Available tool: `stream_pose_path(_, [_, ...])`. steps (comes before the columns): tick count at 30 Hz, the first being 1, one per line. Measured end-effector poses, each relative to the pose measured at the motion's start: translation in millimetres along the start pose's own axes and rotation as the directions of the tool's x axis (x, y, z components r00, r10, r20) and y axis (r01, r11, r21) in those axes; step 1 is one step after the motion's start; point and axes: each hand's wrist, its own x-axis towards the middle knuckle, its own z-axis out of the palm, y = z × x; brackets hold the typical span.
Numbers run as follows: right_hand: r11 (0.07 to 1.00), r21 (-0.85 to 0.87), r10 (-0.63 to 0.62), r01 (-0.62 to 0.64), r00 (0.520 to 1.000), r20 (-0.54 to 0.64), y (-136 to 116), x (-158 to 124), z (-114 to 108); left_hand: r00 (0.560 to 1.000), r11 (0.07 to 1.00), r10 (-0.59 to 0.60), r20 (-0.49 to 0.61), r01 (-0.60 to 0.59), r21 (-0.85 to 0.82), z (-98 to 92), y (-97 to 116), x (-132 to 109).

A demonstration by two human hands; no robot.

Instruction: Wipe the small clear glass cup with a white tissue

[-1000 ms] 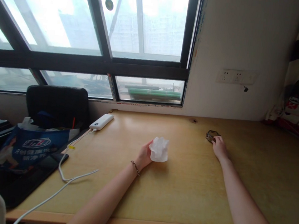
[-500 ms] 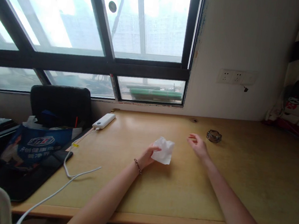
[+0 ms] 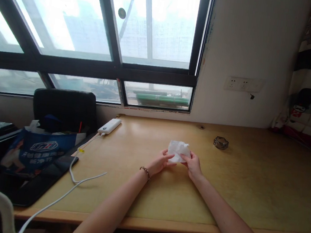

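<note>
A crumpled white tissue (image 3: pixel 178 149) is held up over the wooden table (image 3: pixel 134 200), between my two hands. My left hand (image 3: pixel 161 163), with a beaded bracelet at the wrist, grips its left lower edge with the thumb on top. On the other side, my right hand (image 3: pixel 193 165) pinches the right lower part, thumb also on top. Fingers under the tissue are partly hidden. A glass ashtray-like dish (image 3: pixel 221 142) sits farther back on the right, touched by neither hand.
A white power bank (image 3: pixel 109 126) with a white cable (image 3: pixel 72 176) lies at the table's left edge. Left of the table are a black chair (image 3: pixel 65 108) and a blue bag (image 3: pixel 39 152). A window and wall sockets (image 3: pixel 239 84) are behind.
My right hand has moved left and down from near the dish and taken hold of the tissue. The tissue has shifted slightly right, with my left hand still gripping it.
</note>
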Motion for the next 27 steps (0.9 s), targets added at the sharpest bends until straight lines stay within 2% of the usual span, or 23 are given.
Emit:
stream_pose_path(3, [0.998,-0.051,0.042,-0.039,0.996,0.074,-2,-2,3,0.999,0.999,0.017,-0.031,-0.016,0.043,-3.2,-5,4])
stream_pose_path(6, [0.995,-0.092,0.047,-0.034,0.989,0.142,-4,-2,2,1.000,0.998,0.016,-0.021,-0.014,0.068,-6.4,-5,6])
stream_pose_path(9, [0.995,-0.093,0.052,-0.034,0.979,0.196,-3,0,-1,1.000,0.987,-0.004,-0.013,0.006,0.160,-6.2,-5,4])
stream_pose_path(12, [0.994,-0.093,0.066,-0.049,0.981,0.184,1,1,-2,0.999,0.968,-0.005,-0.048,0.017,0.251,-4.6,-7,2])
stream_pose_path(15, [0.993,-0.106,0.058,-0.046,0.991,0.123,3,4,-4,0.996,0.959,0.012,-0.094,0.015,0.283,-5.6,-8,1])
stream_pose_path(19, [0.997,-0.044,0.070,-0.066,0.994,0.087,0,7,-7,0.996,0.965,-0.023,-0.090,0.046,0.257,-9.3,-6,4])
stream_pose_path(24, [0.992,0.006,0.124,-0.127,0.975,0.185,-10,3,-7,0.990,0.980,-0.065,-0.126,0.087,0.178,-11.5,-5,8])
stream_pose_path(27, [0.986,0.007,0.159,-0.164,0.964,0.212,-13,3,-8,0.988,0.991,-0.054,-0.142,0.070,0.114,-12.9,-6,10])
